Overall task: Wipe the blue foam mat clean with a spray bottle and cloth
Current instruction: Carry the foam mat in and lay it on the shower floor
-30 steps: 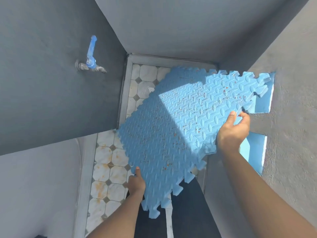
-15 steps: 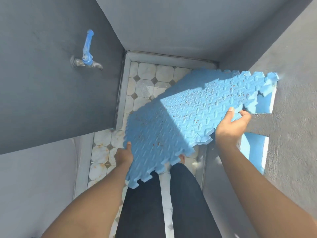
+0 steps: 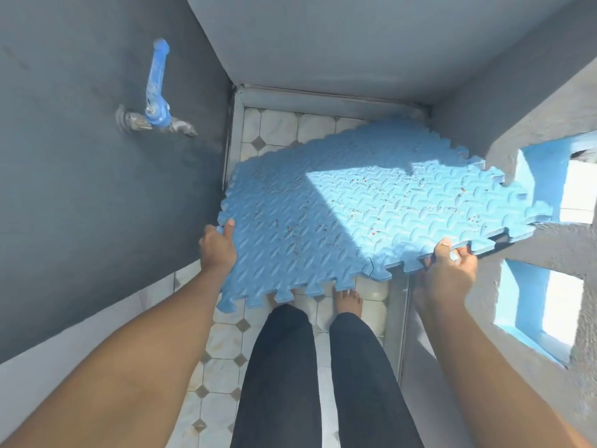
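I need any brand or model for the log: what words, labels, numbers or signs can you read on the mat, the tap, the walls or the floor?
No readable text anywhere in this view.
Blue foam mat: only an embossed pattern and reddish specks, no print.
Blue-handled tap: slightly blurred, no mark can be made out.
Grey walls and floor tiles: no lettering or signs.

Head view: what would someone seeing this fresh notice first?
The big blue foam mat, speckled with reddish spots, fills the middle, held roughly level above the tiled floor. The left hand grips its left edge and the right hand its near right edge. On the dark wall to the left sits a tap with a blue handle.
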### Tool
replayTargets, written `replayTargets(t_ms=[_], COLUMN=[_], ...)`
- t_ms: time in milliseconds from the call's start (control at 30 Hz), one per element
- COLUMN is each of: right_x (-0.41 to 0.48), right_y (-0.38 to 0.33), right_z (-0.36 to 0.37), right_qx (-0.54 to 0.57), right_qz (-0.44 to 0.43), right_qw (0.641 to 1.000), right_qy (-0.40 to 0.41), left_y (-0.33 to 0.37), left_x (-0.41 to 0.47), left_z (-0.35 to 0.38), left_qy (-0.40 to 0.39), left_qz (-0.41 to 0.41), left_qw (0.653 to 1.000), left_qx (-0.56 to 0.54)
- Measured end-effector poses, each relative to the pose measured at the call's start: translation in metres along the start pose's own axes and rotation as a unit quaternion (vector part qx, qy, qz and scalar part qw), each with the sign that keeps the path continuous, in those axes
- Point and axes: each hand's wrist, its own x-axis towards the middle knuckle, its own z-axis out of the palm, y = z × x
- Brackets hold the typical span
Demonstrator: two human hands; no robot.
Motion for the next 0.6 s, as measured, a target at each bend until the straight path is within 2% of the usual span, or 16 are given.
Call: replayTargets(t_ms=[167, 400, 600], right_x=[0.003, 0.003, 0.010], right_y=[0.018, 0.072, 0.130], right_z=[0.008, 0.005, -0.008], right_qx=[0.010, 0.034, 0.045], right_qz=[0.028, 0.138, 0.284], right_qw=[0.999, 0.989, 0.957], right_qy=[0.029, 0.037, -0.037], left_y=[0.008, 0.008, 0.000], left_x=[0.021, 0.037, 0.063], left_z=[0.002, 0.015, 0.031], left_qy=[0.006, 0.007, 0.025], left_qz=[0.017, 0.037, 0.065], left_qw=[1.000, 0.998, 0.990], left_qx=[0.006, 0.055, 0.122])
